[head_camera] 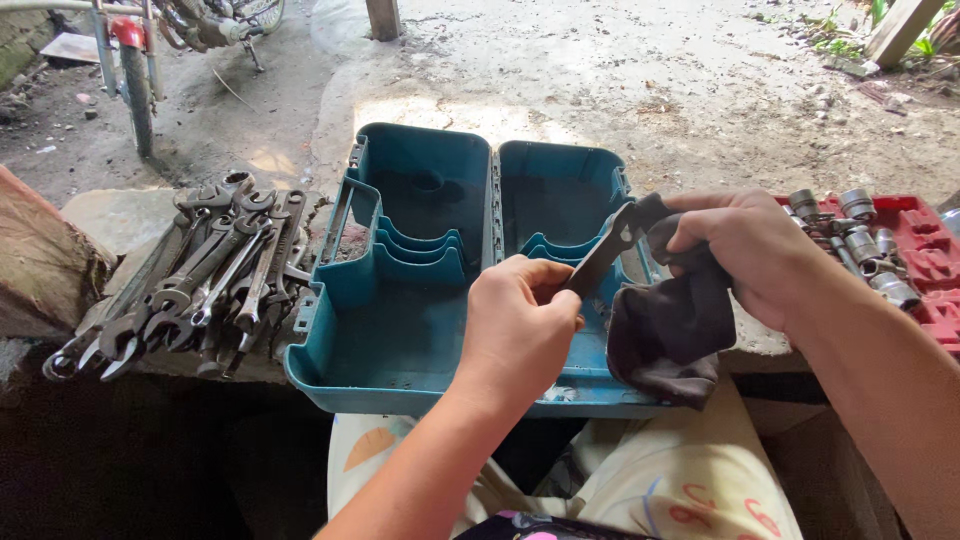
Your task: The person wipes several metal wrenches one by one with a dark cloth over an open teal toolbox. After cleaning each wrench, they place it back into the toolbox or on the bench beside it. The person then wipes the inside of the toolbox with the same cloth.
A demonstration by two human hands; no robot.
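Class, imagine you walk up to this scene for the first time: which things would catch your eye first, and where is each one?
In the middle, the left hand holds a wrench while the right hand presses a dark cloth against its far end. Behind them lies an open blue toolbox, its compartments bare. A pile of wrenches lies to its left, and a red tray of sockets sits at the right edge.

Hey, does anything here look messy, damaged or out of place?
The wrenches lie in a loose, overlapping heap left of the open teal tool case, whose compartments look bare. The left hand holds one wrench while the right hand presses a dark cloth on it. Nothing looks broken.
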